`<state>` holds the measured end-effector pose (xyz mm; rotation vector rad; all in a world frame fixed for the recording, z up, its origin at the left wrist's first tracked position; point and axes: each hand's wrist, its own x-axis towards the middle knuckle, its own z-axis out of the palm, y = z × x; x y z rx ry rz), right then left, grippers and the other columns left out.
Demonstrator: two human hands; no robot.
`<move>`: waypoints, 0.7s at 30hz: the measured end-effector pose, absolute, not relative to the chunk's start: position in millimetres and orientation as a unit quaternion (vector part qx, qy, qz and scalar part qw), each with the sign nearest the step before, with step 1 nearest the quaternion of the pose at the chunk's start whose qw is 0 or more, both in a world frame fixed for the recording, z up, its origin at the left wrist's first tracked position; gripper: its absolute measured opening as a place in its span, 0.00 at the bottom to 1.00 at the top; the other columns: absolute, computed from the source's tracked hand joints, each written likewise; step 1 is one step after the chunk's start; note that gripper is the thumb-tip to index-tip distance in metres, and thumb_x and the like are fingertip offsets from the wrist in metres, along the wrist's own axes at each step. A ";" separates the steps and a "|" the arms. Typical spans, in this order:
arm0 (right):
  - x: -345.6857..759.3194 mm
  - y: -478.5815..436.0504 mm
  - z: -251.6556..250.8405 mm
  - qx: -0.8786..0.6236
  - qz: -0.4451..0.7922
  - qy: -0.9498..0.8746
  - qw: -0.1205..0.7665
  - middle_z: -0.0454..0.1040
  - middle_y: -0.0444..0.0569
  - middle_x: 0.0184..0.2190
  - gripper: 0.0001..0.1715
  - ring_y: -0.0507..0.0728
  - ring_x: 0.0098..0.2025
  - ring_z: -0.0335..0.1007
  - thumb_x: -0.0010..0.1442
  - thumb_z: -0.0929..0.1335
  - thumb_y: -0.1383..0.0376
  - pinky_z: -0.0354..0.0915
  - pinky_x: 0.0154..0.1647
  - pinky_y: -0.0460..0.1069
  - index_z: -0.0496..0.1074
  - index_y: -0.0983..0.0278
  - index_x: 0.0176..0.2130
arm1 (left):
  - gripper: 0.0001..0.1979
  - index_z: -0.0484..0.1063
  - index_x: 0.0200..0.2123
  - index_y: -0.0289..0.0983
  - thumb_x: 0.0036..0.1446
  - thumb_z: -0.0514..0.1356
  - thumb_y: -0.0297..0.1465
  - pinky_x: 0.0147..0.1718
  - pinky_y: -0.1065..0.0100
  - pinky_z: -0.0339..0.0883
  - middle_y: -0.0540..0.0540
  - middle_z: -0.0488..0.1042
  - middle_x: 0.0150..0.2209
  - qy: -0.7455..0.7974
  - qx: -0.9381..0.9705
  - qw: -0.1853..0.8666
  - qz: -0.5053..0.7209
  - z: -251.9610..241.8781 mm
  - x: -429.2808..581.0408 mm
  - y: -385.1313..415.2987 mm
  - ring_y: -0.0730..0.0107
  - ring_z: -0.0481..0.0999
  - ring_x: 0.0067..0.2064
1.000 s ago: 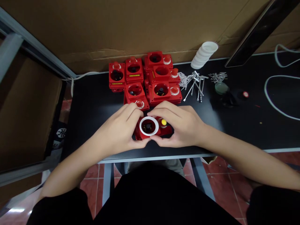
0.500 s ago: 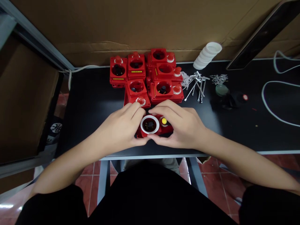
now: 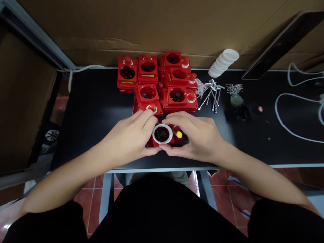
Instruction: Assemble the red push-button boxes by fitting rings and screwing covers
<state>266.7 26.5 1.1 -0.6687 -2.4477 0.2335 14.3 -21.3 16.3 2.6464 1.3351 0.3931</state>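
Near the front edge of the black table is a red housing (image 3: 173, 139) with a round opening, which has dark parts inside. A white ring (image 3: 162, 142) lies around that opening. My left hand (image 3: 134, 135) closes on the housing's left side, fingers curled behind and thumb along the front. From the right, my right hand (image 3: 196, 136) pinches at the ring, thumb at its front and fingertips at the back. Beneath my right fingers shows a yellow ball-like tip (image 3: 179, 135). Both hands hide much of the housing.
Several similar red housings (image 3: 148, 78) stand grouped behind my hands. To their right are a stack of white rings (image 3: 222, 63), metal rods (image 3: 214, 96), small screws (image 3: 234, 88) and a greenish round piece (image 3: 236, 100). A white cable (image 3: 291, 130) loops at the right.
The view has shifted slightly. Both hands keep their places around the housing and ring; the yellow tip now shows a little lower and farther right beneath my right fingers.
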 end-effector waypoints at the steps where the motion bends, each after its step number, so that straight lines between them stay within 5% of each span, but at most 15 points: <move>1: 266.4 26.3 0.9 -0.247 0.092 -0.919 0.294 0.90 0.54 0.52 0.22 0.59 0.43 0.90 0.71 0.75 0.52 0.79 0.36 0.50 0.79 0.63 0.56 | 0.17 0.72 0.49 0.35 0.67 0.74 0.37 0.45 0.52 0.82 0.35 0.81 0.51 0.443 0.883 0.077 0.136 15.9 13.9 -20.8 0.46 0.84 0.49; 16: 267.1 29.8 -4.1 -0.226 0.116 -0.915 0.314 0.90 0.52 0.53 0.26 0.54 0.33 0.87 0.70 0.77 0.53 0.77 0.34 0.48 0.74 0.62 0.60 | 0.19 0.76 0.49 0.33 0.70 0.73 0.42 0.50 0.51 0.82 0.38 0.82 0.46 0.405 0.889 0.087 0.193 8.6 9.5 -14.9 0.46 0.84 0.49; 21: 277.4 38.5 9.8 -0.255 0.176 -0.921 0.237 0.86 0.52 0.50 0.40 0.59 0.41 0.86 0.70 0.78 0.44 0.78 0.37 0.51 0.71 0.61 0.68 | 0.22 0.75 0.51 0.35 0.66 0.77 0.42 0.51 0.50 0.82 0.37 0.82 0.50 0.438 0.880 0.099 0.155 12.4 13.0 -17.4 0.43 0.83 0.53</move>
